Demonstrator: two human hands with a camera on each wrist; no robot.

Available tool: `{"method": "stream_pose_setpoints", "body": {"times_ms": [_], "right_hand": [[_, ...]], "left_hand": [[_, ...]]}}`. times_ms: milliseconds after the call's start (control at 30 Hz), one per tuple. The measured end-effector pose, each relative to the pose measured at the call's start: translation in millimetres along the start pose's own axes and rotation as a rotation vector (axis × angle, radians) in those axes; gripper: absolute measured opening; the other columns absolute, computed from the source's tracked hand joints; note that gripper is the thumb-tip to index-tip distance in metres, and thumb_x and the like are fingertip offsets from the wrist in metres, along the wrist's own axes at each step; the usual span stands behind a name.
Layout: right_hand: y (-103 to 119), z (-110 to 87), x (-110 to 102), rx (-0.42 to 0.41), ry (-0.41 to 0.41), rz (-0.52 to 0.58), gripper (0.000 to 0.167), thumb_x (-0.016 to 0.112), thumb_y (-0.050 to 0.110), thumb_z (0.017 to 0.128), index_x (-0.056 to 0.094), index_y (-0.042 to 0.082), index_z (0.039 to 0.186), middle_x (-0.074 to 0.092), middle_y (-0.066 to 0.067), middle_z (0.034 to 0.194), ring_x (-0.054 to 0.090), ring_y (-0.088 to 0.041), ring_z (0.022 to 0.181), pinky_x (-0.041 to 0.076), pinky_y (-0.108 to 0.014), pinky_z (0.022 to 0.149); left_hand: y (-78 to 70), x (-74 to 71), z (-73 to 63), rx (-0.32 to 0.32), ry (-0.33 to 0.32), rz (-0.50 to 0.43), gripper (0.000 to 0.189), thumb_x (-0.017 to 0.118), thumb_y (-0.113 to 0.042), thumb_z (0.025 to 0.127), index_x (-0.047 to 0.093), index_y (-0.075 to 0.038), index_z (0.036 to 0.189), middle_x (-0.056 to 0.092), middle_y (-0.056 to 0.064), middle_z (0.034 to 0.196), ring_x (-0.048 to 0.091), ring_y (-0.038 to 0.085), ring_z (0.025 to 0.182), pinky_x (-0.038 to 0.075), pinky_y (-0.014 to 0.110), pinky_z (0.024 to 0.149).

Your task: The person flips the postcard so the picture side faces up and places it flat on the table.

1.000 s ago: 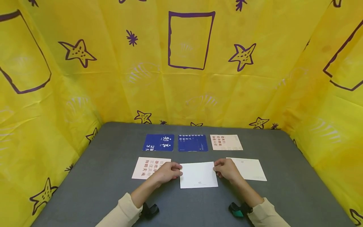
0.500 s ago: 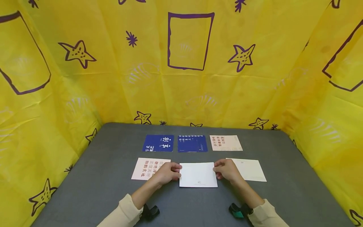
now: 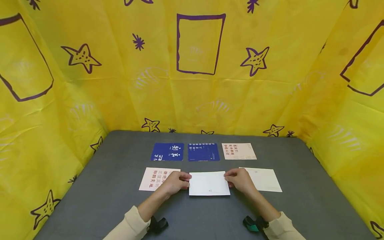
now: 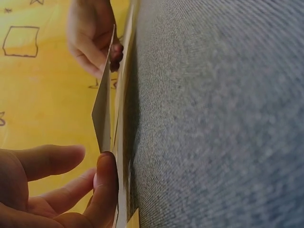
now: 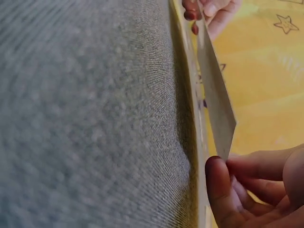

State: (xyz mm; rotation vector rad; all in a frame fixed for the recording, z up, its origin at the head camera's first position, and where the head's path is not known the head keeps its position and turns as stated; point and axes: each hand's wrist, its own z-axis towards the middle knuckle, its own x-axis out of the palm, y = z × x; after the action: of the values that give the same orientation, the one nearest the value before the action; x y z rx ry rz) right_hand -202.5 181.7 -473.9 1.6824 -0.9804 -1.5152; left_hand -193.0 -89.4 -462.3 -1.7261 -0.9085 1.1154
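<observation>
From my end I'm seeing the white card (image 3: 209, 183) sitting lower centre in the head view, its bottom edge now showing higher than a second ago, so it's looking shorter. The left hand (image 3: 175, 183) is still pinching its left edge, the right hand (image 3: 240, 180) its right. Behind, toward mid-frame, the blue cards (image 3: 168, 152) are staying put on the grey table (image 3: 105, 186).
</observation>
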Motion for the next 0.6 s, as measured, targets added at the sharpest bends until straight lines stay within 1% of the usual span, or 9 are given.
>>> {"method": "stream_pose_setpoints", "body": {"times_ms": [100,167,300,400,533,600], "right_hand": [[1.4,-2.0,0.0,-0.088,0.006,-0.116,0.009,0.067,-0.002,0.083,0.075,-0.001,0.087,0.068,-0.007,0.071,0.057,-0.013,0.056,0.048,-0.023,0.053],[2.1,-3.3,-0.8,-0.134,0.020,-0.162,0.010,0.066,-0.002,0.084,0.075,-0.001,0.088,0.069,-0.008,0.075,0.058,-0.013,0.058,0.047,-0.022,0.054],[2.3,-4.9,-2.5,-0.188,0.057,-0.213,0.010,0.066,-0.002,0.085,0.075,-0.001,0.090,0.071,-0.009,0.081,0.058,-0.012,0.063,0.047,-0.019,0.056],[2.3,-5.6,-3.8,-0.225,0.059,-0.241,0.011,0.067,-0.003,0.085,0.075,0.000,0.092,0.073,-0.009,0.086,0.059,-0.013,0.069,0.049,-0.019,0.060],[2.1,-7.1,-6.4,-0.325,0.061,-0.316,0.015,0.068,-0.004,0.083,0.076,0.002,0.093,0.073,-0.008,0.089,0.061,-0.014,0.077,0.052,-0.022,0.067],[1.6,-8.0,-7.9,-0.377,0.074,-0.344,0.017,0.068,-0.005,0.082,0.076,0.002,0.095,0.073,-0.007,0.089,0.063,-0.014,0.078,0.054,-0.024,0.069]], "left_hand": [[0.1,-1.3,-1.0,0.000,-0.015,0.004,0.031,0.063,0.008,0.082,0.065,0.011,0.113,0.068,0.016,0.099,0.061,0.013,0.082,0.058,0.030,0.076],[-0.5,-2.6,-2.1,-0.006,-0.027,0.010,0.030,0.062,0.007,0.083,0.066,0.010,0.113,0.068,0.015,0.099,0.062,0.012,0.080,0.056,0.028,0.072],[-2.7,-5.4,-3.2,-0.016,-0.043,0.016,0.028,0.063,0.006,0.085,0.067,0.008,0.113,0.068,0.016,0.100,0.061,0.013,0.080,0.056,0.028,0.072],[-3.3,-7.1,-1.7,-0.022,-0.060,0.009,0.025,0.062,0.004,0.088,0.068,0.007,0.112,0.068,0.016,0.102,0.061,0.013,0.080,0.057,0.029,0.074],[-3.3,-9.4,-0.7,-0.033,-0.071,-0.035,0.023,0.059,0.002,0.091,0.068,0.008,0.112,0.067,0.016,0.102,0.062,0.012,0.076,0.058,0.029,0.073],[-3.1,-10.6,-0.8,-0.032,-0.070,-0.056,0.023,0.058,0.002,0.091,0.067,0.009,0.112,0.067,0.016,0.100,0.063,0.012,0.074,0.059,0.030,0.073]]}}
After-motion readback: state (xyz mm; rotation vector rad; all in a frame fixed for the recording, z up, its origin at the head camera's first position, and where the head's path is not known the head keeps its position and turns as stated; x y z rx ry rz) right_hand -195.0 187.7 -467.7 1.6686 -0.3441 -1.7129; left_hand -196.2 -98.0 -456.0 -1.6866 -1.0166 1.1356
